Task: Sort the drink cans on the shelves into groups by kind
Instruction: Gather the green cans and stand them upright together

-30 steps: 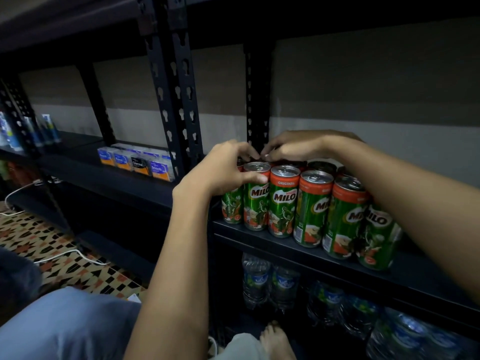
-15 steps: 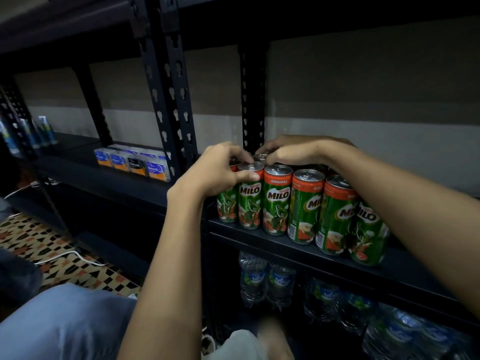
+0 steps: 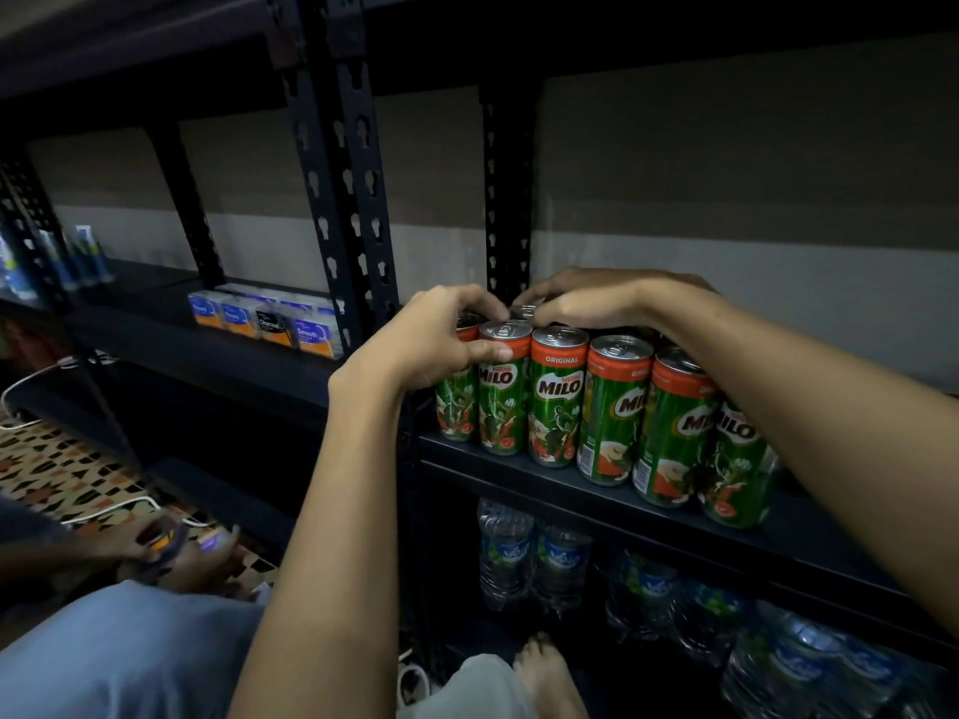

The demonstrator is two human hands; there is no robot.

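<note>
On the shelf (image 3: 648, 503) | left hand (image 3: 430, 337) grips end Milo can (image 3: 502, 389), right hand (image 3: 586, 301) curled over rear can tops | step: squaring Milo group | next: nudge cans flush

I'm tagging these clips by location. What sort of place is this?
Probably a small shop or its stockroom. Black slotted metal shelving holds a row of Milo cans, with bottled water stacked on the level below and small boxed goods on the next bay, all grouped by kind.

Dim overall; light falls brightest on the Milo cans (image 3: 555, 397) and forearms. Shelves above them sink into shadow. Water bottles (image 3: 778, 661) below blur; uprights bow near the edges.
</note>
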